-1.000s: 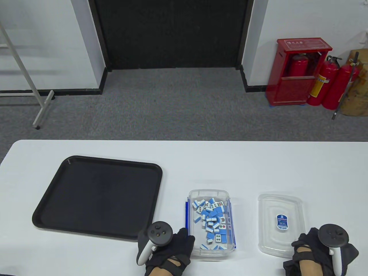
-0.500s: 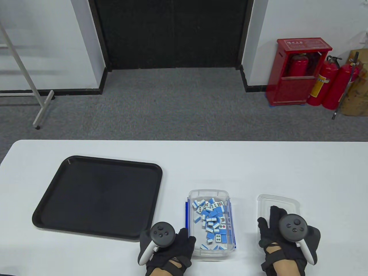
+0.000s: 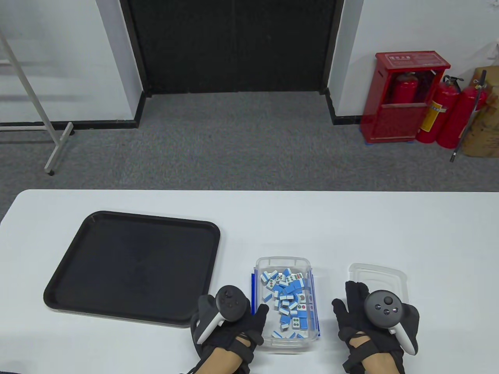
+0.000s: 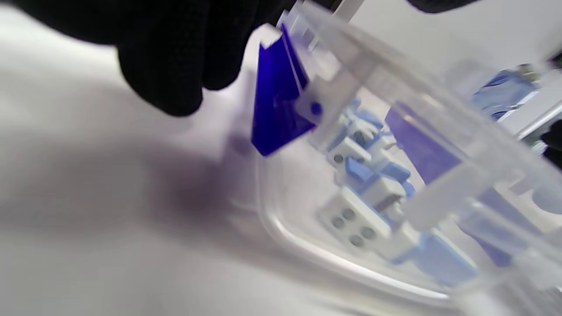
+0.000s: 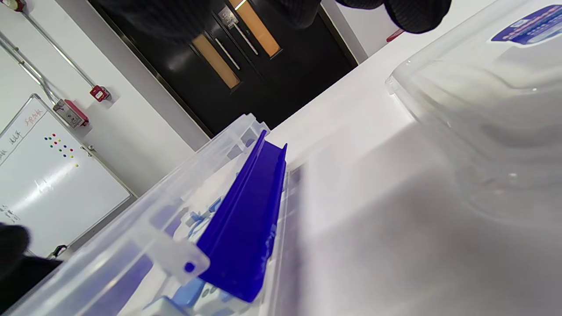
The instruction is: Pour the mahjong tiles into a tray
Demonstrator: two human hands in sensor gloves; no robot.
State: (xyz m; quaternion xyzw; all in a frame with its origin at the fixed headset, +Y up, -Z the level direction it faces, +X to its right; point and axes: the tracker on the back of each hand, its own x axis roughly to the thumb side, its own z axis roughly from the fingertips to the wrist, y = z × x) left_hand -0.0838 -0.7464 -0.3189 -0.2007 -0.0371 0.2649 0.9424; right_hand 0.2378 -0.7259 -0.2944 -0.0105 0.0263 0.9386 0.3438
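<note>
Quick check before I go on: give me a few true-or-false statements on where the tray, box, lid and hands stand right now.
1. The tiles are in the clear box. True.
2. The black tray already holds some tiles. False: no tiles are on it.
3. The lid is on the box. False: it lies on the table to the box's right.
4. The left hand is at the box's left side. True.
5. The right hand grips the box. False: it is over the lid, apart from the box.
6. The tray lies left of the box. True.
</note>
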